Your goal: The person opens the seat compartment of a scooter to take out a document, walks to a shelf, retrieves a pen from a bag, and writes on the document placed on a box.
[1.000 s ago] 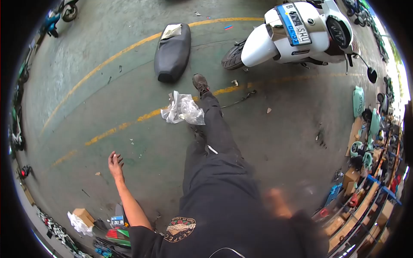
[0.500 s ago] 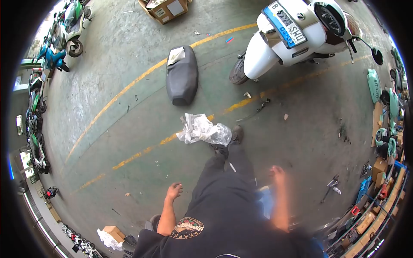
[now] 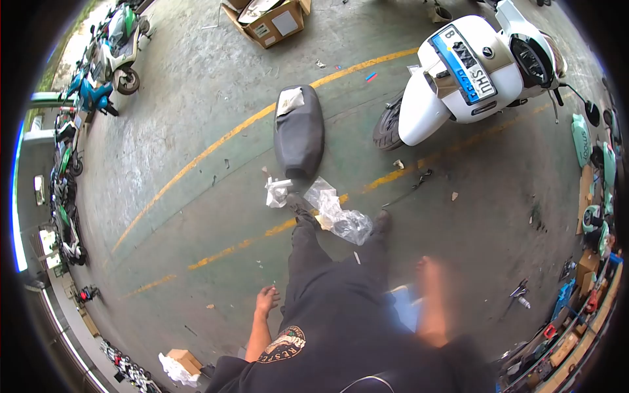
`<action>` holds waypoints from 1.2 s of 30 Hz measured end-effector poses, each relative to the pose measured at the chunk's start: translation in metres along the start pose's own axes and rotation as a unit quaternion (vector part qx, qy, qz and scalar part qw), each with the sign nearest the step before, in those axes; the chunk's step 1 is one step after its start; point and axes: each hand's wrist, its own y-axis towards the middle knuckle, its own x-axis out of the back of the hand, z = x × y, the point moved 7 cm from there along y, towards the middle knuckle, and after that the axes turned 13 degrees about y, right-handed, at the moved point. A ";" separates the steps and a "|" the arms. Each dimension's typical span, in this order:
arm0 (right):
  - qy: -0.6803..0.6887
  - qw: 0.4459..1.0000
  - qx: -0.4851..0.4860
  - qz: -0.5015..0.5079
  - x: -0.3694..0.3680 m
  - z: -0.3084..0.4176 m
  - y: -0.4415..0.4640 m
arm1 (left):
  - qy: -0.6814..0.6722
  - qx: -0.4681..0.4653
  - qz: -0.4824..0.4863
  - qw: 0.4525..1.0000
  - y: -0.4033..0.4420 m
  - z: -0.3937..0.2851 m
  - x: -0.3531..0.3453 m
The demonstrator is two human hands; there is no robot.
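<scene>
My left hand [image 3: 267, 299] hangs beside my left leg, its fingers loosely apart and nothing in them. On the other side, my right hand [image 3: 430, 272] hangs near my right leg, smeared so that its fingers do not show clearly. Ahead of my feet lies crumpled clear plastic wrapping [image 3: 344, 219], with a smaller white piece of wrapping [image 3: 278, 192] by my left shoe [image 3: 298, 204]. A black scooter seat [image 3: 299, 137] lies on the floor beyond, a pale scrap [image 3: 289, 101] on top of it. Neither hand touches any of these.
A white scooter [image 3: 452, 78] stands ahead on the right. An open cardboard box [image 3: 274, 29] sits at the far end. Parked scooters [image 3: 118, 59] line the left side. A shelf with boxes [image 3: 576, 327] runs along the right, and metal parts [image 3: 519, 293] lie near it.
My left foot has stepped forward to the seat's near end. The wrapping has separated, with a smaller piece now left of that foot. The view has shifted; both hands still hang at my sides.
</scene>
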 end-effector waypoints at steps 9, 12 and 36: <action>0.000 0.997 0.046 0.061 -0.222 -0.027 -0.100 | 0.050 -0.025 0.003 0.998 0.106 -0.073 0.215; 0.007 0.997 0.001 0.072 -0.261 -0.072 -0.126 | 0.058 -0.069 -0.051 0.995 0.125 -0.149 0.303; 0.030 0.999 0.002 0.030 -0.520 0.074 -0.143 | 0.053 -0.316 0.098 0.942 0.076 -0.548 0.385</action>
